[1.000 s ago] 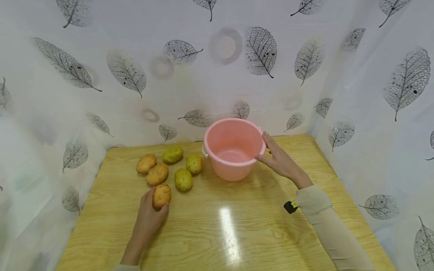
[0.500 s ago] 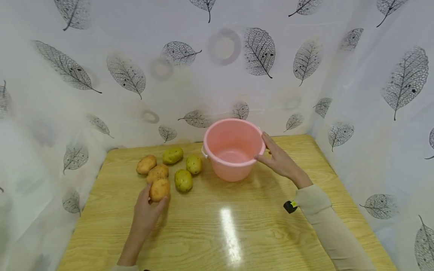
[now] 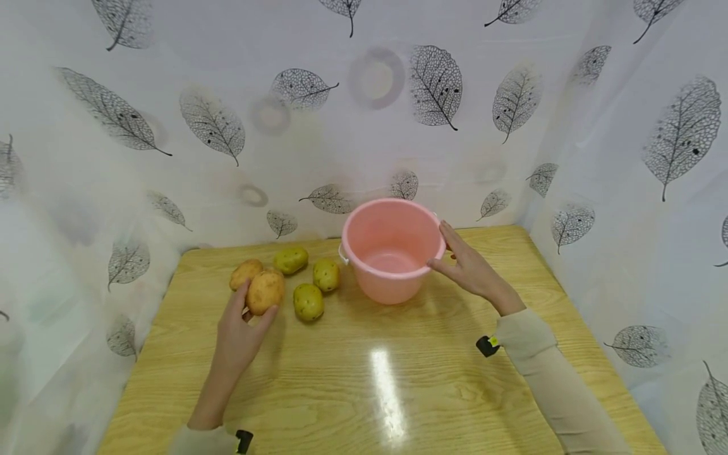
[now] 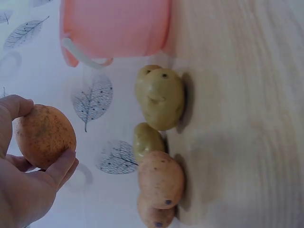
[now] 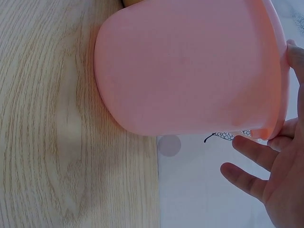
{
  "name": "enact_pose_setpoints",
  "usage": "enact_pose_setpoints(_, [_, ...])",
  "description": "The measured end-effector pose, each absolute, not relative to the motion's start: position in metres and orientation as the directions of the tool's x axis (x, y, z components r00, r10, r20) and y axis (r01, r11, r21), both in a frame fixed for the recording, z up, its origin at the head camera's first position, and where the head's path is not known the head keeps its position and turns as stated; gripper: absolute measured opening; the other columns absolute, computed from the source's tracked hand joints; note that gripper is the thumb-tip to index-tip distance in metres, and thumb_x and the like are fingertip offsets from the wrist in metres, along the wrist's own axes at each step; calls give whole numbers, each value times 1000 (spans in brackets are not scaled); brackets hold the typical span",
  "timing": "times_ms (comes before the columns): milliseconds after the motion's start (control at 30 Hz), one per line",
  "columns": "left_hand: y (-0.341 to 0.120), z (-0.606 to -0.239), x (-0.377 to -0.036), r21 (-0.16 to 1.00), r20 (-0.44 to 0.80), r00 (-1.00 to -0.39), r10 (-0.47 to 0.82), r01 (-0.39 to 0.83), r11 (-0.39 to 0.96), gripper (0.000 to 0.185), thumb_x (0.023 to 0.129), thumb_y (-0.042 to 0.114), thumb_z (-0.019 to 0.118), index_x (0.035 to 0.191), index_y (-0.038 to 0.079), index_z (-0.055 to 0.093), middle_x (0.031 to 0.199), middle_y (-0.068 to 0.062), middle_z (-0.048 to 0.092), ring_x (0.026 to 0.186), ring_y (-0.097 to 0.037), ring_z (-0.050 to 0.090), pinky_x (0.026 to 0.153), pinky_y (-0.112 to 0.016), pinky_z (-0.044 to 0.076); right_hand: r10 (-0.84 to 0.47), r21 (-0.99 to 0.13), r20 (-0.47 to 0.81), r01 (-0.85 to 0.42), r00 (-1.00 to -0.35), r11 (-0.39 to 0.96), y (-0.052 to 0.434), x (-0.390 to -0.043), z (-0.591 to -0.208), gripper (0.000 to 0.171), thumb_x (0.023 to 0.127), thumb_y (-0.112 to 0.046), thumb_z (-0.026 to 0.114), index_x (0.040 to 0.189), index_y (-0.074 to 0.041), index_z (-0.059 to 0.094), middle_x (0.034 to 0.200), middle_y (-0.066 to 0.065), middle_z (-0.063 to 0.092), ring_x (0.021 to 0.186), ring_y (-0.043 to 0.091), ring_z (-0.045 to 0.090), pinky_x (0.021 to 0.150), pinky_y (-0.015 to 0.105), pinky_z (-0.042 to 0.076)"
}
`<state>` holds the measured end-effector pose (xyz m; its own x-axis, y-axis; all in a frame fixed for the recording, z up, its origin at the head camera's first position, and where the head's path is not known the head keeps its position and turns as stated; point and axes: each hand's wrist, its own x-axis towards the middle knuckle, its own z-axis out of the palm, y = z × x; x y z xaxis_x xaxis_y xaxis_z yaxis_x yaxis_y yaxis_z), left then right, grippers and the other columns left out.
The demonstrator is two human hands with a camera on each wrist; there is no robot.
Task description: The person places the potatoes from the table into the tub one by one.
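Left hand (image 3: 239, 335) grips one potato (image 3: 265, 292) with thumb & fingers, lifted above the table (image 3: 364, 379) near 4 other potatoes (image 3: 308, 301). Right hand (image 3: 469, 268), fingers straight, touches the bucket (image 3: 391, 278) rim, prob. to steady it

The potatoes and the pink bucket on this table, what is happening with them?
A person's left hand holds a brown potato lifted off the wooden table. The right hand rests against the rim of the empty pink bucket, fingers straight. Four more potatoes lie on the table left of the bucket.
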<state>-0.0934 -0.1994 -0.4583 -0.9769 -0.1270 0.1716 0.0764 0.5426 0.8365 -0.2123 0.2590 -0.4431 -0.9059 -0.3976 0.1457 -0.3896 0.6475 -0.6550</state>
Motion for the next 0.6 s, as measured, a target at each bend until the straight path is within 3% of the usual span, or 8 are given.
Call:
enact_pose_setpoints(200, [-195,-438,-102,828,230,-967,-109,136,544,76,98,17,74,158,-5,33,157,-24,40,139,-40,46,102,-51,49,-397,-661,154,-393,-905,639,259,-213,-444,93,100,-47,65,168,-20,8,173,4,10,139,35,47,107,62,45])
enact_pose_setpoints(433, [-192,-419,-110,847,229,-970,-85,155,509,79,98,21,74,159,-3,30,155,-23,40,136,-34,48,105,-34,48,-400,-662,154,-395,-903,637,258,-213,-443,92,101,-47,65,168,-19,8,173,4,10,138,36,48,108,61,44])
enact_pose_setpoints(600, [-189,-408,-114,851,246,-966,-76,178,494,79,97,21,75,159,-3,32,155,-23,41,136,-33,48,104,-29,49,-401,-665,167,-403,-901,628,258,-214,-443,91,101,-45,65,168,-18,9,173,2,10,138,36,48,107,63,44])
